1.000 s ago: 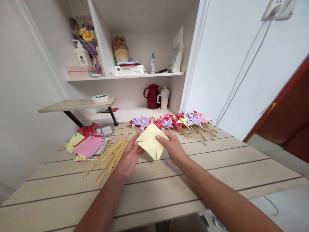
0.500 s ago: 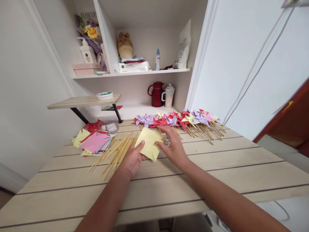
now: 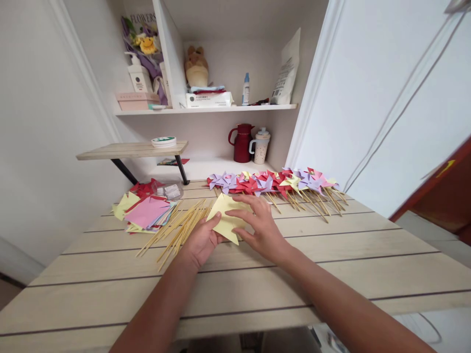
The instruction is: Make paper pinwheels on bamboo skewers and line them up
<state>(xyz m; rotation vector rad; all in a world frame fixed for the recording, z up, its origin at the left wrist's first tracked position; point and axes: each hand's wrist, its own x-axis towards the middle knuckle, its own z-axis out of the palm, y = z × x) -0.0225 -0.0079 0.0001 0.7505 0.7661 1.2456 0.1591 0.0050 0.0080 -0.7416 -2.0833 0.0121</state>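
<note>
Both hands point(image 3: 235, 233) on yellow paper point(image 3: 225, 215) beside wooden sticks point(image 3: 176, 230).

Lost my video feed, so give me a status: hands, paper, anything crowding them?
Left hand grips yellow paper at its left edge. Right hand lies flat on top. Wooden sticks just left, finished pinwheels behind.

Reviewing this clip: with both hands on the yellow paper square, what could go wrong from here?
The left hand lies right beside the loose wooden sticks; a nudge could roll or scatter them. The right hand presses the yellow paper, which might crease off-line or tear at its cuts. The finished pinwheels sit just beyond the fingers and could get crushed by a reach.
</note>
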